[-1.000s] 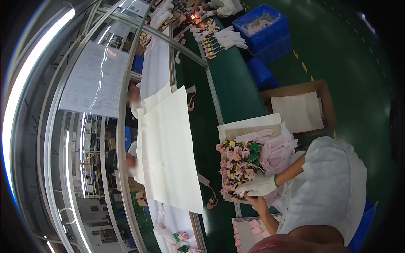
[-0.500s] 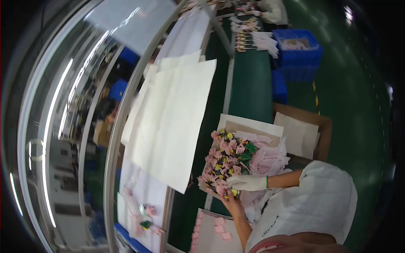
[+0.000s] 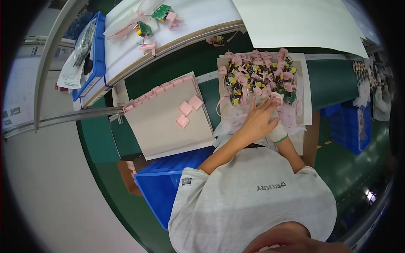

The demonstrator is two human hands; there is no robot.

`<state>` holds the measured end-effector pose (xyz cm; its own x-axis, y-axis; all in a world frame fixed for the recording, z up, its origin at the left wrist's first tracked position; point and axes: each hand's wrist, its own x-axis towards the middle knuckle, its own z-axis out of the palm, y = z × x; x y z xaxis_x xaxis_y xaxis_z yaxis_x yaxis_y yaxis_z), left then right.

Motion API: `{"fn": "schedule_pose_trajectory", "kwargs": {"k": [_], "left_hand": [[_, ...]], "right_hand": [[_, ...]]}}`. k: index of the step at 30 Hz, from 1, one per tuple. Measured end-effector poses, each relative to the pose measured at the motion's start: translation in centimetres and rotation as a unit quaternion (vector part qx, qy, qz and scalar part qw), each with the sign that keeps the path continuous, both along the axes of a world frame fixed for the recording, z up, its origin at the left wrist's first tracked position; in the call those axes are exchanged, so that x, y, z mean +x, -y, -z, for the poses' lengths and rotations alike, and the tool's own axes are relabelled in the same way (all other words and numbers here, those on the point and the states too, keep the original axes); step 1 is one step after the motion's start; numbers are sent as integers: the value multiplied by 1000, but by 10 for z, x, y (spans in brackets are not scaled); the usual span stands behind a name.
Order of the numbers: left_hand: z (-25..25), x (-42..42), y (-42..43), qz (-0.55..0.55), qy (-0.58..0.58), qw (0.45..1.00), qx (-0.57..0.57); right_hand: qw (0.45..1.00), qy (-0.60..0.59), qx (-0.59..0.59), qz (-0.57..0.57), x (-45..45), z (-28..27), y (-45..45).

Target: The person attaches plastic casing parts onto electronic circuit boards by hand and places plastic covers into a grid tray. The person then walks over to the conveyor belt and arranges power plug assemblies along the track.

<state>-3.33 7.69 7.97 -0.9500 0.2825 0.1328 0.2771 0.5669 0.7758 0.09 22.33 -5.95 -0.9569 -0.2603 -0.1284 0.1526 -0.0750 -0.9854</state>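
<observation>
My bare left hand lies across my right hand, its fingers stretched out over the near edge of a heap of small circuit boards with pink plug housings. My right hand wears a white knit glove with a green cuff. Its fingers are mostly hidden under the left hand. A pink plug piece sits at the fingertips; which hand touches it I cannot tell. The boards carry yellow and black parts and lie on a cardboard sheet. Pale translucent bags with cables lie beside the gloved hand.
At left, a cardboard sheet bears pink square covers and a row along its edge. Below stands a blue bin. The white shelf holds green boards. Blue crates and another person are at right.
The view has swung round, bringing the left sheet of pink covers and the blue bin into sight. My left hand has moved from the heap's edge to over my gloved right hand.
</observation>
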Motion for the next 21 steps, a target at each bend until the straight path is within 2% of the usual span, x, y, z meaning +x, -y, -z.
{"fn": "schedule_pose_trajectory", "kwargs": {"k": [2, 3, 4, 5, 6, 8, 9, 10, 13, 18, 21], "left_hand": [[-7, -11, 27, 74, 80, 992, 62], [-5, -13, 42, -10, 99, 991, 92], [-1, -15, 60, -92, 116, 982, 118], [13, -15, 85, -135, 94, 980, 109], [37, -23, 115, -176, 58, 978, 99], [127, -15, 185, -256, -1, 963, -90], [155, -6, 211, -278, 46, 943, -176], [160, 3, 224, -298, 102, 914, -258], [171, 17, 230, -260, 126, 899, -329], [180, 18, 231, -192, 93, 907, -362], [194, 17, 233, -192, 85, 927, -311]], "right_hand": [[999, 4, -1, -37, -10, -1, -2], [981, 95, -169, -21, -13, -20, -4], [925, 181, -334, -3, -17, -41, -4], [832, 255, -492, 14, -23, -57, 2], [827, 277, -487, 49, -24, -67, 4], [828, 266, -488, 75, -29, -72, 2], [833, 247, -489, 79, -31, -72, 0], [831, 235, -498, 81, -35, -80, 1], [825, 255, -496, 92, -34, -98, -6], [821, 283, -485, 99, -32, -85, -6], [863, 296, -379, 153, -23, -83, 2]]}}
